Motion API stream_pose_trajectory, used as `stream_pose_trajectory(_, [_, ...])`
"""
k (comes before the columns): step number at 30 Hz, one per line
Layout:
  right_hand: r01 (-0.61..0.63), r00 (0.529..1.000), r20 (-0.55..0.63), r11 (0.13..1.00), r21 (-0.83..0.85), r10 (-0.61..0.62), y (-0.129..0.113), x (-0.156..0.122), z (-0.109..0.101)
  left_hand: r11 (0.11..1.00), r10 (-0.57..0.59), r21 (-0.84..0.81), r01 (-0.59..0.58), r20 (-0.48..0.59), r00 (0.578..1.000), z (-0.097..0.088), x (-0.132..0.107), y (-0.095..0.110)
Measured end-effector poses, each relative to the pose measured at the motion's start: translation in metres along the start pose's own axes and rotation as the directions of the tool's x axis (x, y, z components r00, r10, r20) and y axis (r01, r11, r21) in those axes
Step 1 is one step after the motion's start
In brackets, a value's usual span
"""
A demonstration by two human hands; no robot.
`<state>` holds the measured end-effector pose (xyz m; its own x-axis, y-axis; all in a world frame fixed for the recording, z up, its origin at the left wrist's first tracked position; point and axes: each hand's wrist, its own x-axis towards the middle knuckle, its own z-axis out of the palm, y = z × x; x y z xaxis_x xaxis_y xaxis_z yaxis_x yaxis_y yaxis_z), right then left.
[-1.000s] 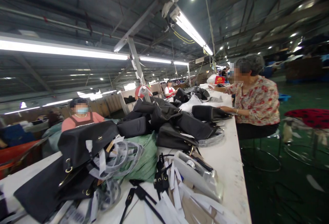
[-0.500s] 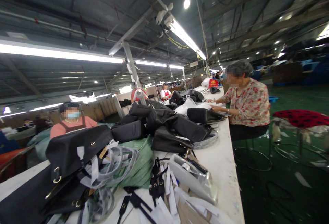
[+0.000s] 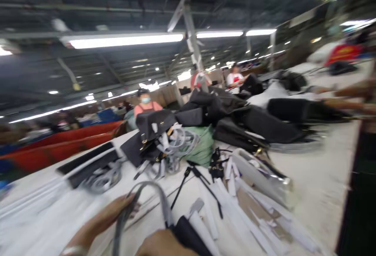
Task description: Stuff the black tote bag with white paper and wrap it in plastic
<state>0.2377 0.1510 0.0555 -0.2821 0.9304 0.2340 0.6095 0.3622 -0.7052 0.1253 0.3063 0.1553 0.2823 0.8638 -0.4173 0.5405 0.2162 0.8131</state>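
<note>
My left hand (image 3: 125,207), blurred by motion, closes on the grey, plastic-wrapped handle (image 3: 160,191) of a black handbag (image 3: 190,234) at the bottom of the view. The handle arches up and over to the right of that hand. Low at the bottom edge, the back of my right hand (image 3: 164,244) shows right against the handbag. Its fingers are hidden, so their grip is unclear. Most of the bag lies below the frame. Black straps (image 3: 202,183) and white paper strips (image 3: 229,205) are spread on the table just beyond it.
Black handbags (image 3: 229,107) are heaped across the white table (image 3: 329,181), beside a green sack (image 3: 202,142). A tape dispenser (image 3: 261,173) stands to the right. Flat black pieces with wrapped handles (image 3: 102,175) lie left. Several people (image 3: 147,105) sit around; a co-worker's arms (image 3: 352,95) reach in.
The view has swung left and down, so the heap now appears farther right. Both my hands and the handbag with its grey handle have come into view at the bottom.
</note>
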Motion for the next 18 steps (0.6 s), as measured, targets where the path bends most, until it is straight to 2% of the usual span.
stream_pose_trajectory(2, [0.025,1.000,-0.008,0.994,0.107,-0.024,-0.020,0.000,0.022,0.994,0.015,-0.104,-0.016,-0.015,1.000,-0.032,-0.027,-0.035])
stream_pose_trajectory(5, [0.032,0.996,-0.092,0.966,0.258,-0.009,-0.025,0.005,0.030,0.975,0.080,-0.205,-0.089,-0.054,0.995,-0.056,-0.043,-0.054])
stream_pose_trajectory(9, [0.028,0.981,-0.178,0.864,0.502,0.072,-0.013,0.017,0.025,0.959,0.185,-0.213,-0.189,-0.042,0.982,-0.060,-0.048,-0.043])
stream_pose_trajectory(13, [0.024,0.963,-0.207,0.706,0.707,0.174,-0.009,0.024,0.026,0.946,0.311,-0.130,-0.298,0.097,0.945,-0.054,-0.079,-0.024])
stream_pose_trajectory(16, [0.107,0.933,-0.252,0.472,0.875,0.257,-0.015,0.024,0.020,0.920,0.390,-0.040,-0.391,0.198,0.899,-0.047,-0.107,-0.011])
stream_pose_trajectory(18, [0.205,0.926,-0.287,0.313,0.927,0.244,-0.023,0.020,0.012,0.882,0.434,0.075,-0.465,0.254,0.864,-0.040,-0.122,-0.004])
